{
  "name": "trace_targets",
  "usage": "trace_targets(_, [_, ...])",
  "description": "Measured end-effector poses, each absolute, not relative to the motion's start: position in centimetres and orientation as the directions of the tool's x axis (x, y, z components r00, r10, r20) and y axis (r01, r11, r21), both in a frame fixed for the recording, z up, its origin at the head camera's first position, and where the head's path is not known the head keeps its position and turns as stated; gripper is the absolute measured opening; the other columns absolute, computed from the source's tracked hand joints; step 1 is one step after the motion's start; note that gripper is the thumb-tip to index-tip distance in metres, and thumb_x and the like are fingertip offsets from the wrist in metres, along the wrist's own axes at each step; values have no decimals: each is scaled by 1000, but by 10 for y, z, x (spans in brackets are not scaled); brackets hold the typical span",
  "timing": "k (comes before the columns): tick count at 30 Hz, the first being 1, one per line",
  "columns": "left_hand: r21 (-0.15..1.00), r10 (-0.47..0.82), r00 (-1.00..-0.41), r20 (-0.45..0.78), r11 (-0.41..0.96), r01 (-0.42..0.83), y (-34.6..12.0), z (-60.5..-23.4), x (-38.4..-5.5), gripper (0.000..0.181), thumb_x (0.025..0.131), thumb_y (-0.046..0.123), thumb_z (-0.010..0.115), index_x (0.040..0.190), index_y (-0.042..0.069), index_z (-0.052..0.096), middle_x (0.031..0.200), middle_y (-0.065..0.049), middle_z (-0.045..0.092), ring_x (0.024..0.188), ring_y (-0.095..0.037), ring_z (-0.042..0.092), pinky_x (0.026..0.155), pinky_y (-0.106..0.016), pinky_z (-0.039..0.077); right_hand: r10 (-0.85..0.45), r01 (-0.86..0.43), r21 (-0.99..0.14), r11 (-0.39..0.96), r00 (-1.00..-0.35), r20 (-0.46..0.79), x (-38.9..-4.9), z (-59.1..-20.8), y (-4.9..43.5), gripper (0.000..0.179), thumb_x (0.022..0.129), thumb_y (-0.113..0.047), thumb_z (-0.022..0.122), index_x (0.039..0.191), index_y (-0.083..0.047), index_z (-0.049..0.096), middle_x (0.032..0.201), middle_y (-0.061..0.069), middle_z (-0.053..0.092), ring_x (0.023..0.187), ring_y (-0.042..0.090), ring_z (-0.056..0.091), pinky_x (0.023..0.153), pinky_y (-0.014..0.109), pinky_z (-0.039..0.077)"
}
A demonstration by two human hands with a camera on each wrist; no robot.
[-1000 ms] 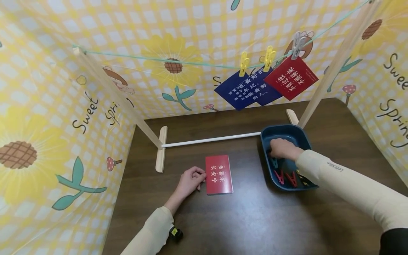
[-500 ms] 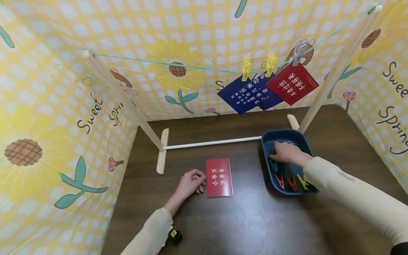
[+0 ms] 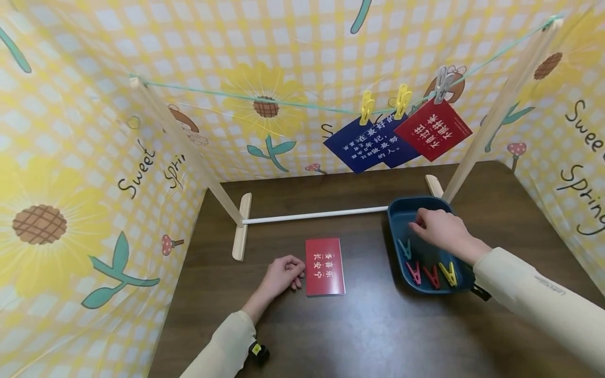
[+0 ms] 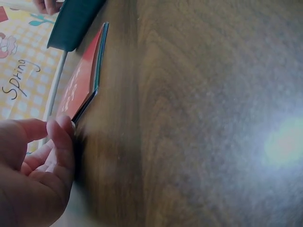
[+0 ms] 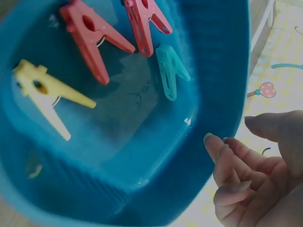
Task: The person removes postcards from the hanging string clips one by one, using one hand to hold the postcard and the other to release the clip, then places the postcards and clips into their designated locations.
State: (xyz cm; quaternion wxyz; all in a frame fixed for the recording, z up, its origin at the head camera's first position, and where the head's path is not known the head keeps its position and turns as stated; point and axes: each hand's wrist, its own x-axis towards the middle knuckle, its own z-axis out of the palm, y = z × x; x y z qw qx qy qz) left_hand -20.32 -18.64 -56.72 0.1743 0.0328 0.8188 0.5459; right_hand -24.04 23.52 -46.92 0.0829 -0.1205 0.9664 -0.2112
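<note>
My right hand (image 3: 441,229) is over the dark blue basin (image 5: 156,208), its fingers bent. In the right wrist view the thumb (image 5: 270,125) is spread from the fingers, and nothing shows between them. Inside the basin lie a yellow clothespin (image 5: 45,92), a red clothespin (image 5: 87,38), a pink clothespin (image 5: 142,23) and a teal clothespin (image 5: 170,71). A stack of cards (image 3: 325,266), red on top with white writing, lies flat on the table. Beside its left edge rests my left hand (image 3: 282,274), loosely curled. The fingertips are right at the stack's corner in the left wrist view.
A green line (image 3: 246,97) runs between two wooden posts, joined low down by a white rod (image 3: 316,214). Clothespins hold two blue cards (image 3: 361,144) and a red card (image 3: 433,129) on its right part. A patterned cloth surrounds the wooden table (image 3: 378,336).
The right hand has lifted and moved rightward over the basin, uncovering the teal and yellow clothespins. The left hand and the stack stay in place. The head view has tilted slightly upward.
</note>
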Motion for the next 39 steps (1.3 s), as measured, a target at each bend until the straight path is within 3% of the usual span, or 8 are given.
trace_targets(13, [899,181,-973,-144,435,-52,-186,-552,-211,12,101,13,69,100,2,72,79,-15,74,48,-14,56,43,-23,43,-304,-242,-414,877,-949,-89,-228,-442,235,21,98,-23,71,102,-2,70,81,4,70,59,12,57,54,32,54])
trace_targets(21, [917,172,-983,-68,400,7,-176,-530,-223,13,101,17,71,104,4,73,82,-24,71,63,-48,63,44,-23,41,-346,-303,-433,849,-938,-20,-227,-433,220,18,98,-21,72,104,-4,71,89,8,74,63,10,62,57,30,57])
trace_targets(28, [914,183,-983,30,392,101,-165,-514,-233,14,100,16,72,107,4,75,90,-21,73,61,-41,67,50,-22,43,-375,-376,-405,833,-923,86,-226,-423,210,16,97,-19,73,106,-6,72,96,10,76,66,12,65,54,29,55])
trace_targets(33, [916,185,-980,71,377,138,-156,-505,-241,18,100,19,72,110,5,74,98,-22,74,66,-45,68,55,-23,47,-410,-461,-323,827,-886,216,-226,-415,205,13,95,-18,76,103,-8,71,94,7,75,73,18,69,58,37,58])
trace_targets(39, [924,169,-978,123,341,175,-147,-492,-250,18,99,20,74,110,7,75,94,-11,74,65,-40,68,58,-25,51,-451,-534,-252,807,-833,321,-225,-403,196,14,92,-15,79,101,-9,71,93,8,74,75,21,71,54,35,57])
